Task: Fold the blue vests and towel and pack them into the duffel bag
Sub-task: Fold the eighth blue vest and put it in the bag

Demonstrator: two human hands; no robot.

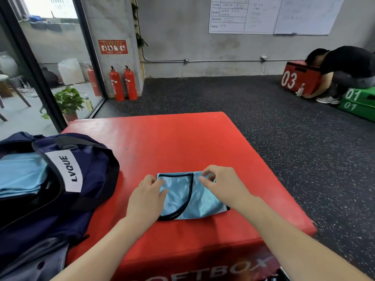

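Nearest: two bare forearms reaching over the front edge of a red soft box (182,142), lettering along its near face partly cut off.

Left hand (147,196): lying on the left edge of the folded vest, fingers fairly straight and pressing the cloth flat; no grip apparent.

Right hand (220,182): at the vest's far right corner, fingers curled and pinching the fabric there.

Blue vest (189,196): light blue mesh with black piping, already folded down to a small packet, lying on the box top between the hands.

Duffel bag (67,179): navy, white label, on the left of the box, just beside the vest but not touching it; mouth open; light blue fabric (19,175) already inside, whether vest or towel I cannot tell.

Step in hand, as I judge it: finishing the fold of this vest; packing well along. Next move calls for holding the packet closed on both sides while it is carried left into the open mouth, lest the slippery mesh spring apart.

Farther: speckled dark floor (284,128); two fire extinguishers (123,83) by the wall; a potted plant (69,102); numbered boxes, red (294,78) and green (357,102), with a person (345,65) bent over them; a whiteboard (269,15) high on the wall.
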